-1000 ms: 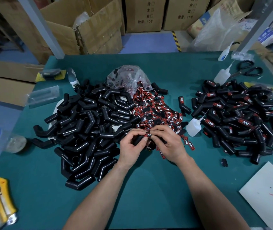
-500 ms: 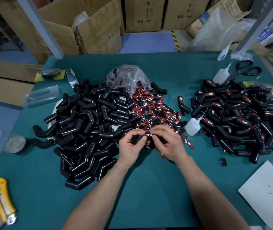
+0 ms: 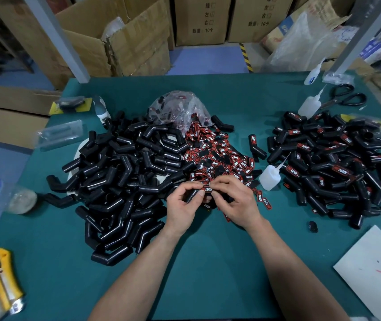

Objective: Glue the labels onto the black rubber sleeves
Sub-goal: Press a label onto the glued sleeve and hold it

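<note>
The left hand (image 3: 181,206) curls its fingers round one black rubber sleeve (image 3: 191,196), with the thumb laid along the top. The right hand (image 3: 239,202) pinches the end of a label (image 3: 208,189) between thumb and forefinger and holds it flat against that sleeve. The label is a small black strip edged in red, with white letters reading TAPER. The part of the sleeve that shows is matte black with fine ribs; the fingers hide the rest. Both are held at the near edge of the label heap (image 3: 218,156), a spill of the same red-and-black strips. Left of the heap lies a pile of bare sleeves (image 3: 120,181), bent tubes with a dull sheen. Just right of the heap sits a white glue bottle (image 3: 268,180) with a long nozzle, and beyond it a pile of labelled sleeves (image 3: 337,167). Behind the heap a clear plastic bag (image 3: 180,107) holds more labels. All of it rests on the green table (image 3: 208,262).
</note>
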Motion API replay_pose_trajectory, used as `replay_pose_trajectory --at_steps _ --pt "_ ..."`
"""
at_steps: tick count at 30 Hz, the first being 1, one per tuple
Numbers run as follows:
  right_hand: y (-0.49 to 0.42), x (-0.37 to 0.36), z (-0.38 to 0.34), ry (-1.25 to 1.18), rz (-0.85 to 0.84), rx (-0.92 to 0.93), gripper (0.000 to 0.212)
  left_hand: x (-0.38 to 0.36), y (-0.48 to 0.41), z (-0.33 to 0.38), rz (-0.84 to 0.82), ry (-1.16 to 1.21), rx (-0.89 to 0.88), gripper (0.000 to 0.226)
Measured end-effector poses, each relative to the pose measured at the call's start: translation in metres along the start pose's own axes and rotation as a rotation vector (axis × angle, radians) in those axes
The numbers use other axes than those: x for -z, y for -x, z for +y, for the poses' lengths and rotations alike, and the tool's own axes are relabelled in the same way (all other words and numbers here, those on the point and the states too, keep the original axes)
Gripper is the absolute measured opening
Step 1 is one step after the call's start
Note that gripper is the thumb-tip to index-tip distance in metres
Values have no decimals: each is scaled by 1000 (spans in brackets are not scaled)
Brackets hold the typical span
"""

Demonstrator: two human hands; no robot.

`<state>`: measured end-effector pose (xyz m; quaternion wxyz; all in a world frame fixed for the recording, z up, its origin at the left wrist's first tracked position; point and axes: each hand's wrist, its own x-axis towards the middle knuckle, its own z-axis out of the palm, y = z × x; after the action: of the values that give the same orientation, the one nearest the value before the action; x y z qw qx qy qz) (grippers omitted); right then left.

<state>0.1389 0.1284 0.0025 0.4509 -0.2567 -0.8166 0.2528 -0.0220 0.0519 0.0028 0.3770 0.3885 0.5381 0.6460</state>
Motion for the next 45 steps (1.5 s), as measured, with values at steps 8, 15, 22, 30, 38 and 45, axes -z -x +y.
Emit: replay_pose_trajectory --at_steps 8,15,22,30,38,45 --pt "-2 0 -1 22 7 -11 14 2 -2 -3 -58 -129 -100 22" --pt "0 0 -1 16 -12 11 18 0 -2 -6 -56 -155 -135 21" --pt "0 -2 -1 0 -11 -3 16 1 -3 -5 -44 -139 -154 29" --pt "2 2 -2 -80 -71 -109 23 0 -3 -4 -24 -117 -85 14" --pt "0 0 -6 -35 -3 -41 13 1 -2 -7 -57 -95 -70 14" --pt "0 0 -5 -31 -8 -53 13 1 -3 -6 -50 -107 -91 22"
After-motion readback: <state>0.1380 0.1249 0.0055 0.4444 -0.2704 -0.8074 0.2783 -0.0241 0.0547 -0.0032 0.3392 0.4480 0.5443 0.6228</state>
